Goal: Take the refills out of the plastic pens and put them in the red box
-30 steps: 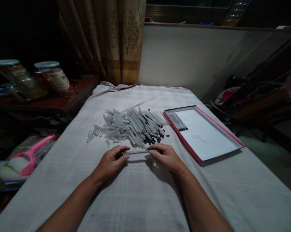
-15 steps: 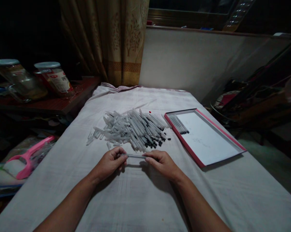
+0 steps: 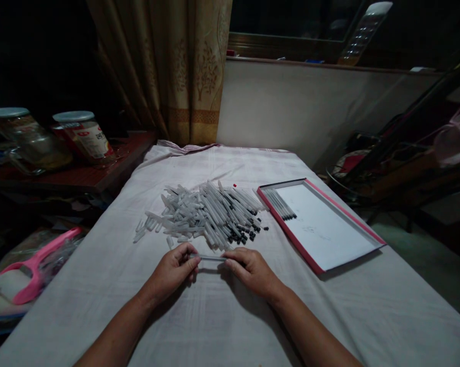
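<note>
A slim, clear-grey pen (image 3: 212, 258) lies level between my hands, just above the cloth. The fingers of my left hand (image 3: 179, 264) pinch one end of it, and my right hand (image 3: 249, 266) pinches the other. My fingertips hide both of its ends. Right beyond my hands spreads a heap of pen parts (image 3: 203, 211): clear barrels, loose caps and small black plugs (image 3: 242, 235). To the right, a shallow red-edged box lid (image 3: 322, 224) has a row of pens with black ends (image 3: 279, 204) along its left side.
A white checked cloth (image 3: 214, 326) covers the table. Plastic jars (image 3: 86, 137) and a glass mug (image 3: 39, 153) stand on a dark wooden cabinet at left. Below them is a pink-handled object (image 3: 34, 267). A curtain (image 3: 199, 76) hangs at the back, and a bottle (image 3: 362, 35) stands on the windowsill.
The whole view has shifted, so the scene sits slightly lower and a little to the left. Both hands keep the same pinch on the pen; heap and lid look unchanged.
</note>
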`<state>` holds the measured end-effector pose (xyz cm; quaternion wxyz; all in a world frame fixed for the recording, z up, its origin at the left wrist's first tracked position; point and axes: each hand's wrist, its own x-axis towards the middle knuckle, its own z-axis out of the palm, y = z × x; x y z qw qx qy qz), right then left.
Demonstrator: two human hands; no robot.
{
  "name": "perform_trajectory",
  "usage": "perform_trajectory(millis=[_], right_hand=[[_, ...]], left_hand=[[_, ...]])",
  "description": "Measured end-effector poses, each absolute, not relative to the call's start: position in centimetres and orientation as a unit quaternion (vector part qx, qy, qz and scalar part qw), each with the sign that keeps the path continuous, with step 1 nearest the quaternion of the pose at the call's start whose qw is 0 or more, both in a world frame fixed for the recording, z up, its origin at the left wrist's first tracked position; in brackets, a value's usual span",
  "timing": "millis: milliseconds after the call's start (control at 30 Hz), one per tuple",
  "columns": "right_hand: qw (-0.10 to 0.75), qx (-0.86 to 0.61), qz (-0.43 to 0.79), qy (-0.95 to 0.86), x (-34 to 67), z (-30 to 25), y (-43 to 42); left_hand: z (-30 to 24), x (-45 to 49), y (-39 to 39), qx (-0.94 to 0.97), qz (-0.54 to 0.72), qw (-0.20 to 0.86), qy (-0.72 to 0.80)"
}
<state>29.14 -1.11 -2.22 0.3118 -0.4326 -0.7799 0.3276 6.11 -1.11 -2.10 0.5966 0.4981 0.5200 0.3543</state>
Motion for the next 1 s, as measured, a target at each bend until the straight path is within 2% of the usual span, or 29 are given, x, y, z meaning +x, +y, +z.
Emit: perform_trajectory(millis=[100, 167, 267, 333, 467, 733, 1000], right_hand=[[0.296, -0.444, 0.301, -0.79, 30.0, -1.0, -0.3], [0.318, -0.482, 0.265, -0.773, 31.8, 0.1, 1.2], [0.377, -0.657, 0.159, -0.634, 36.2, 1.5, 4.5], [0.356, -0.764, 0.099, -0.529, 39.7, 2.1, 6.9], [0.281, -0.848, 0.068, -0.444, 44.8, 1.8, 10.4], [0.152, -0.873, 0.067, -0.458, 44.8, -1.0, 12.9], [0.103, -0.837, 0.052, -0.534, 44.6, -1.6, 13.3]], left_hand=[[-1.9, 6.3, -1.0, 0.474, 0.376, 0.604, 0.519], [-1.6, 6.3, -0.8, 0.46, 0.393, 0.6, 0.522], [-1.3, 6.0, -0.7, 0.453, 0.401, 0.595, 0.529], [-1.4, 5.8, -0.6, 0.45, 0.403, 0.598, 0.527], [-2.0, 5.6, -0.7, 0.449, 0.403, 0.602, 0.522], [-2.1, 5.4, -0.8, 0.443, 0.398, 0.603, 0.531], [-2.2, 5.6, -0.8, 0.442, 0.393, 0.602, 0.536]])
